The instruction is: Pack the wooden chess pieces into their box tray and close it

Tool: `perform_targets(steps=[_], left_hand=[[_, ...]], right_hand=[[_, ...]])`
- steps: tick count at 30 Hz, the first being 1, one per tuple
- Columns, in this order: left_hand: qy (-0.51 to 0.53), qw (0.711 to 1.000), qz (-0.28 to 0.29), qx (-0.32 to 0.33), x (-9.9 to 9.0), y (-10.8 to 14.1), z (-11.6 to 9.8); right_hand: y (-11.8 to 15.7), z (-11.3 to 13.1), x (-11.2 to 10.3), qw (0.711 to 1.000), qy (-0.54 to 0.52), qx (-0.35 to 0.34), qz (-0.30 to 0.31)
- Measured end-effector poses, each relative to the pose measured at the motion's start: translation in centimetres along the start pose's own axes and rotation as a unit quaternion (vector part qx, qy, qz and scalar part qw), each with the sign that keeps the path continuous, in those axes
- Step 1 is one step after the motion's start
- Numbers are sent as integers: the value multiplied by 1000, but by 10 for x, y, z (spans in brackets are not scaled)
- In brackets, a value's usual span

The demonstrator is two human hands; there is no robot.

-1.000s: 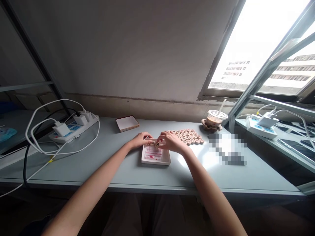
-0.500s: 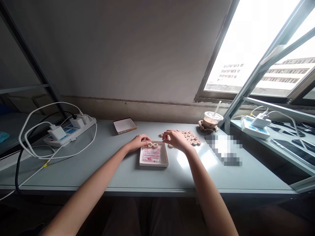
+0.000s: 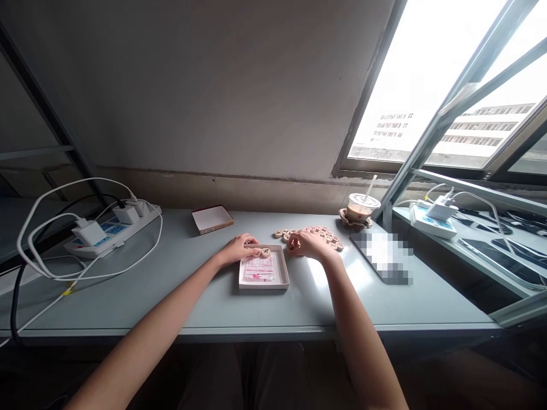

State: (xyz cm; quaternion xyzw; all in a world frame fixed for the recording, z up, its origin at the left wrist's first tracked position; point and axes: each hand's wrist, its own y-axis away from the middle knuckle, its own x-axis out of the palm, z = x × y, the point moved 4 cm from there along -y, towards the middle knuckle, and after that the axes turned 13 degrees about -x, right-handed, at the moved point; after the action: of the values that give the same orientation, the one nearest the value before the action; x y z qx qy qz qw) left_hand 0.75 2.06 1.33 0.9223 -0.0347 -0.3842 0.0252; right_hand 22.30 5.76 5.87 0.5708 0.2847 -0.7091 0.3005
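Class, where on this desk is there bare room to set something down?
Bare patches lie between the white cables and left forearm, between the rear box and the discs, and between the front box and the desk's front edge. Crowded: right of the front box, with the right hand, discs and cup, and around the power strip.

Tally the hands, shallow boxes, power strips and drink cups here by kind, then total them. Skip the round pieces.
Hands: 2 (left hand, right hand)
Shallow boxes: 2 (near box, far box)
Power strips: 2 (left strip, right strip)
Drink cups: 1 (cup with a straw)
Total: 7
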Motion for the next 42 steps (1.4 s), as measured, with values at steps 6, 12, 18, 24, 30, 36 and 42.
perform_targets(steps=[6,12,18,24,30,36,42], left_hand=[[2,1000,-3,-3,-1,2,-2],[-1,1000,-5,4,0,0,0],[-1,1000,-9,13,1,-2,2],[-6,1000,-7,10,0,-2,2],[4,1000,2,22,-1,-2,2],[10,999,-26,30,-6,0,0],[-12,998,-64,25,-11,-4,9]], right_hand=[[2,10,-13,993,-100,-45,-52],[-9,24,2,979,-138,-145,-23],[-13,34,11,988,-64,-141,-19],[-13,41,8,993,2,-111,-28],[-13,41,5,993,7,-109,-39],[-5,23,-12,992,44,-27,-111],[1,-6,-4,987,127,78,-54]])
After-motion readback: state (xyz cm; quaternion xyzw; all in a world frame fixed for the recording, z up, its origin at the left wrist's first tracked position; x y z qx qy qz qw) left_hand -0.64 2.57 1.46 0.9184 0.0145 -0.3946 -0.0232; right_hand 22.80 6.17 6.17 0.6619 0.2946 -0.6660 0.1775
